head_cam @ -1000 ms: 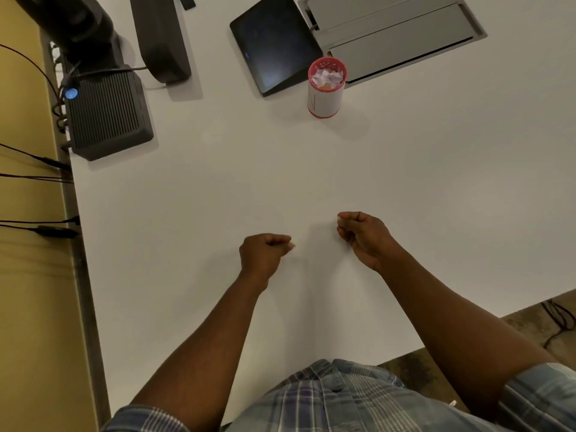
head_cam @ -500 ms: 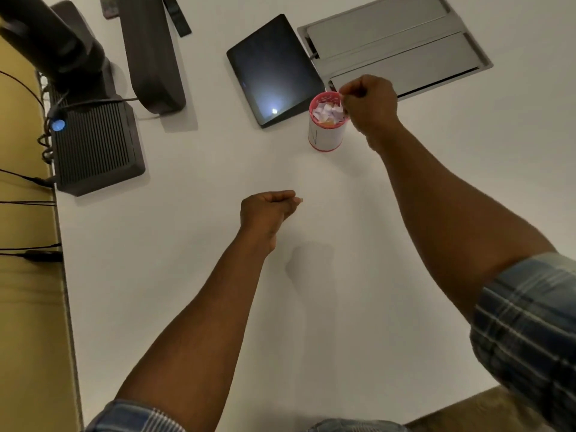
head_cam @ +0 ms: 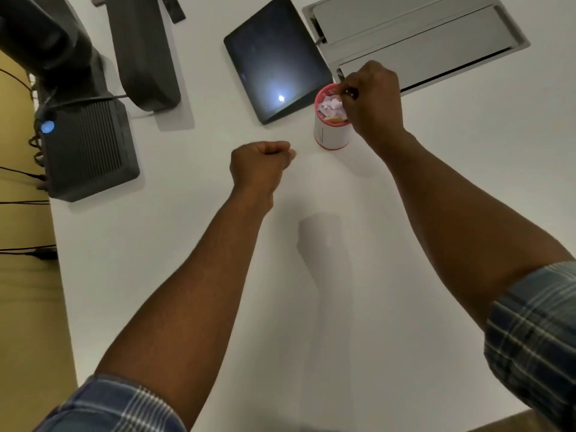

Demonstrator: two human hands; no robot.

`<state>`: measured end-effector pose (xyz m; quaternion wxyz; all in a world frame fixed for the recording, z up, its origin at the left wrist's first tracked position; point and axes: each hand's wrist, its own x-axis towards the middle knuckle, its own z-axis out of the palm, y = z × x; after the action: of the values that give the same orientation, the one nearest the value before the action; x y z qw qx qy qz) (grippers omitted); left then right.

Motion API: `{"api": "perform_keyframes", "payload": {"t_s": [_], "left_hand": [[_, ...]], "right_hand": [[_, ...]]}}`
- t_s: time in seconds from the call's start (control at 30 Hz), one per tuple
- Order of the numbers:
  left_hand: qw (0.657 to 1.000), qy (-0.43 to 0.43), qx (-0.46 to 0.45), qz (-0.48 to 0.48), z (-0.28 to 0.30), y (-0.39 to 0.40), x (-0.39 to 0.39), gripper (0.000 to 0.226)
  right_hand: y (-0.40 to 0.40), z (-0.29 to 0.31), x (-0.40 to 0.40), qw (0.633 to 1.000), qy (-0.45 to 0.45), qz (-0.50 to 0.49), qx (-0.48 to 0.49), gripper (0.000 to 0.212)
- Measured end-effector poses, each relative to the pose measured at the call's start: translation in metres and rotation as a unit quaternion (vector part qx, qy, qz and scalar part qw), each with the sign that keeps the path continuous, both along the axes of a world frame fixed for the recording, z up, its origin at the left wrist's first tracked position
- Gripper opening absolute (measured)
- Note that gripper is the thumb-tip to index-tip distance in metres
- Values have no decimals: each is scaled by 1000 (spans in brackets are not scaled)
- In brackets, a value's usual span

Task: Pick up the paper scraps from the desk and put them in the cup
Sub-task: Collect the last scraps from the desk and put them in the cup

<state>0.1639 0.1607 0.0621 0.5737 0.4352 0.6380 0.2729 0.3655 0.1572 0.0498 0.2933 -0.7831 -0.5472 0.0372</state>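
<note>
White desk (head_cam: 405, 244): R hand (head_cam: 372, 99) over scrap-filled cup (head_cam: 331, 134), fingers bunched.

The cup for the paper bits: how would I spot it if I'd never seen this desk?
Start at the white desk and look to its far side, where a dark tablet lies flat. The cup stands just right of the tablet's near corner, under the right hand. It is the only upright, round thing there: white sides, pink rim and base, crumpled paper scraps inside.
</note>
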Motion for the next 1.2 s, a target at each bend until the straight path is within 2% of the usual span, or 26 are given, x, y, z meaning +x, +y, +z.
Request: {"api": "perform_keyframes", "payload": {"t_s": [0.13,0.23,0.33,0.43,0.53,0.63,0.77,0.83,1.0,1.2], "left_hand": [[995,47,75,-37,9,16,34,13],[963,140,198,-116,13,27,67,12],[899,230,298,-223,7,36,95,15],[829,292,346,-329,1,42,112,23],[784,334,342,-395,2,45,120,30],[723,393,329,-463,2,45,121,35],[675,438,278,-524,2,49,124,49],[672,437,260,-538,6,50,126,50],[689,399,294,-528,18,54,128,29],[779,344,350,-391,32,60,124,30]], "right_hand": [[-33,-10,-2,988,58,-77,119,20],[-77,-38,-15,977,106,-108,148,21],[-123,-74,-27,987,132,-81,36,23],[-154,-100,-37,990,109,-37,-85,31],[-162,-109,-48,990,92,-7,-108,43],[-162,-114,-56,982,17,26,-188,61],[-160,-119,-61,967,-51,36,-247,72],[-159,-120,-61,964,-58,38,-255,73],[-159,-120,-61,960,-56,44,-269,74],[-159,-119,-61,958,-58,50,-275,75]]}}
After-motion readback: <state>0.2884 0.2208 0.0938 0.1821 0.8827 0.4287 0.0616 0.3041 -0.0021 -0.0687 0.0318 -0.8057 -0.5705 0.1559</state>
